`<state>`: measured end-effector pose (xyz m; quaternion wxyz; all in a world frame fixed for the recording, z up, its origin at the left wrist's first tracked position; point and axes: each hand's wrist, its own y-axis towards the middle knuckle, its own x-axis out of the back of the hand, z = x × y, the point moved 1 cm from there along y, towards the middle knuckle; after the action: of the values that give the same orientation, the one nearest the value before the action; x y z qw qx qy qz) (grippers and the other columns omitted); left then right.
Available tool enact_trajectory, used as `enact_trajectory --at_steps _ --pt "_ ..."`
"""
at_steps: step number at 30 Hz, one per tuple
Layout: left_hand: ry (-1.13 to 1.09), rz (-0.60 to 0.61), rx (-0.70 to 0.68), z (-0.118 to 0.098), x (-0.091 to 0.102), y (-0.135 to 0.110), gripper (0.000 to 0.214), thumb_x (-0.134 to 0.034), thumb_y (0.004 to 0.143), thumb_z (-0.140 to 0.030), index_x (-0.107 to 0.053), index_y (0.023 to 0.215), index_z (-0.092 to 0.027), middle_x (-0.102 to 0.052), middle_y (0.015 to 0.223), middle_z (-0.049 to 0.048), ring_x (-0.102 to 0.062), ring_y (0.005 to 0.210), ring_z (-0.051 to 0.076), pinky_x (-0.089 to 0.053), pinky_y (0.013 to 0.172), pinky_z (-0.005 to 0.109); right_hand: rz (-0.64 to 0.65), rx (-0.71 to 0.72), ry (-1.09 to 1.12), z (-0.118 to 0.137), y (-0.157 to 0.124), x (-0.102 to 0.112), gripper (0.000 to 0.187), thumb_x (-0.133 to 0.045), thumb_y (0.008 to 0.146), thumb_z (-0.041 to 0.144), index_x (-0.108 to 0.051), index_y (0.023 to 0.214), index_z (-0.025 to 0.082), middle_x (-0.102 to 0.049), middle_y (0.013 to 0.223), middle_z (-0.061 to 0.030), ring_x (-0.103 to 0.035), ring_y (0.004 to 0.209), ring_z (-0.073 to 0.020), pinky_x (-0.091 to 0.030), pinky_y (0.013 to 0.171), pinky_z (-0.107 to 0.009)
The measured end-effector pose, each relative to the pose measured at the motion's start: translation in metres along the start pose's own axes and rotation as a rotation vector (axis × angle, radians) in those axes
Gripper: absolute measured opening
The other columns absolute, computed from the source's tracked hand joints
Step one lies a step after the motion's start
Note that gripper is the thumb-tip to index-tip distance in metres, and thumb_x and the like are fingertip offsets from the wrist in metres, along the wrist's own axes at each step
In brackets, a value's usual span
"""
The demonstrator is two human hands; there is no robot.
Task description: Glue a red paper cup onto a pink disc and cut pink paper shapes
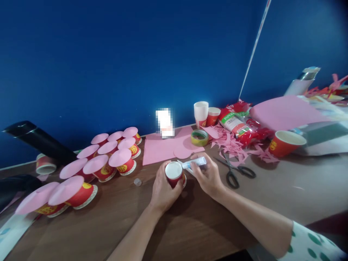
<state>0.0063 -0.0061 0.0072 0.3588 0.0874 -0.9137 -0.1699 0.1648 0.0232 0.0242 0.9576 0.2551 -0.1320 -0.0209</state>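
My left hand (163, 188) is wrapped round a red paper cup (174, 173) held upside down, its white base facing up. My right hand (208, 175) grips a small white glue tube (194, 163), whose nozzle points at the rim of the cup's base. Both hands are over the brown table (108, 221), just in front of a pink paper sheet (160, 148) with a cut pink circle (182, 152) lying on it. A small clear cap (137, 182) lies on the table left of my left hand.
Several upturned red cups topped with pink discs (119, 159) crowd the left side. Black scissors (236, 172), a tape roll (199, 137), pink scraps (231, 143), stacked cups (201, 113), a cup package (239, 125), an upright red cup (285, 143) and a pink sheet (285, 112) lie to the right.
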Motion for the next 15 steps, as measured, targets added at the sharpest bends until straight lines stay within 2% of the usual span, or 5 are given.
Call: enact_trajectory --at_steps 6,10,15 --pt "0.025 -0.049 0.028 -0.0011 -0.0011 0.0024 0.042 -0.061 0.067 -0.035 -0.049 0.104 -0.019 -0.057 0.099 0.0072 -0.054 0.094 0.023 -0.042 0.082 0.038 0.005 0.005 0.047 -0.0006 0.0006 -0.0016 0.01 -0.052 0.08 0.023 -0.054 0.089 0.018 -0.061 0.081 -0.0028 -0.056 0.069 -0.0137 -0.045 0.063 -0.022" --pt "0.05 -0.058 0.055 -0.0015 -0.0001 0.0024 0.046 -0.065 0.063 -0.043 -0.05 0.099 -0.02 -0.057 0.094 0.0049 -0.054 0.089 0.021 -0.043 0.077 0.036 0.021 0.019 0.04 0.0011 -0.0016 -0.0005 0.009 -0.053 0.08 0.023 -0.054 0.087 0.018 -0.059 0.075 -0.0015 -0.054 0.062 -0.012 -0.044 0.057 -0.021" --pt "0.123 -0.083 0.074 0.0019 -0.0004 0.0023 0.048 -0.064 0.062 -0.048 -0.05 0.099 -0.02 -0.055 0.093 0.0052 -0.053 0.089 0.023 -0.043 0.075 0.037 0.129 0.115 -0.045 0.0065 -0.008 0.003 0.009 -0.055 0.077 0.023 -0.053 0.084 0.018 -0.057 0.064 0.0012 -0.049 0.05 -0.0096 -0.041 0.051 -0.02"
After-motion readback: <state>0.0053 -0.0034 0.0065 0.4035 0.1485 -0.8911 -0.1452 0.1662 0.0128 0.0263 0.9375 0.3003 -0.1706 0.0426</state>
